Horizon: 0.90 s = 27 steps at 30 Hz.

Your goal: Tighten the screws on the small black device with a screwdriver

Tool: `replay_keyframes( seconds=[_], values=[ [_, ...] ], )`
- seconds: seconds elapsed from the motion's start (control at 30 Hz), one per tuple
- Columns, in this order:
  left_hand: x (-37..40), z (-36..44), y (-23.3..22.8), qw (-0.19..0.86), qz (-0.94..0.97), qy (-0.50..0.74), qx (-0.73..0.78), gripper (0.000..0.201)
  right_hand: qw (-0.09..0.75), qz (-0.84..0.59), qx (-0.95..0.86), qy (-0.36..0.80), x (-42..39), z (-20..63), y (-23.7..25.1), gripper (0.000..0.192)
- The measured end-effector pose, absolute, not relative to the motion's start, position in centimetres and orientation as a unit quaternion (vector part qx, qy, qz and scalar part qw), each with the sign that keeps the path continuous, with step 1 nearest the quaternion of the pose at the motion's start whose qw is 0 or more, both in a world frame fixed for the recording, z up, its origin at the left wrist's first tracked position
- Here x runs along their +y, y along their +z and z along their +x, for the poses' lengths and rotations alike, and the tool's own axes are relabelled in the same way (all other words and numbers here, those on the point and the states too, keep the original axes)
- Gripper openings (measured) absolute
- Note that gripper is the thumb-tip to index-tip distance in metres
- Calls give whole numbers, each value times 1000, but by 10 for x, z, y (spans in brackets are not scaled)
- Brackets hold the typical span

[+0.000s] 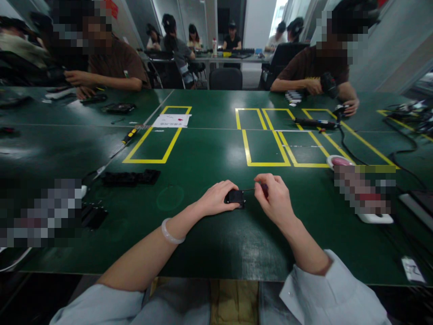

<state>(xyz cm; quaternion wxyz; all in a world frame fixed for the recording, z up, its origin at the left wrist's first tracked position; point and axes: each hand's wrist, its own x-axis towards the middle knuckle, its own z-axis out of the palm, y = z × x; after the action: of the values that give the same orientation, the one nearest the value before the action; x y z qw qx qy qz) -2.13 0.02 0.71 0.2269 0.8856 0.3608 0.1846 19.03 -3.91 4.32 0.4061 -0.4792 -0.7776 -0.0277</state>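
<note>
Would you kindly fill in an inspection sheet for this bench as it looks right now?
Surface: green table with yellow tape boxes.
Job's things: small black part, thin tool tip at it.
Clutter: black tray, paper sheet, screwdriver.
Grippers: left hand steadies the part; right hand pinches the tool.
Cables: black cable far right.
Surroundings: co-workers seated opposite.

Dark green bench [203, 243], glossy, crossed with bright yellow tape boxes [157, 135]. Small black part [236, 197] dead centre. Pale, milky white bangle [172, 234] on the left wrist, light blue-grey sleeve [333, 293] on the right. Black trays [130, 177] off to the left, a white sheet [171, 120] with red marks further back, black cable [352, 149] snaking right. Brown shirt [117, 61] on a person across the bench.
</note>
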Motion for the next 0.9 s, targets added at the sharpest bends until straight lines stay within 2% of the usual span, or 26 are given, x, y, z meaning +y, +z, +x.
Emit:
replay_keyframes(
  seconds=[0.37,0.9],
  values=[
    [0,-21,8,225,889,185,353,34,403,-465,-788,-27,-38,189,42,12],
    [1,-22,5,230,887,186,354,36,463,-468,-749,-73,-43,200,51,14]
  ],
)
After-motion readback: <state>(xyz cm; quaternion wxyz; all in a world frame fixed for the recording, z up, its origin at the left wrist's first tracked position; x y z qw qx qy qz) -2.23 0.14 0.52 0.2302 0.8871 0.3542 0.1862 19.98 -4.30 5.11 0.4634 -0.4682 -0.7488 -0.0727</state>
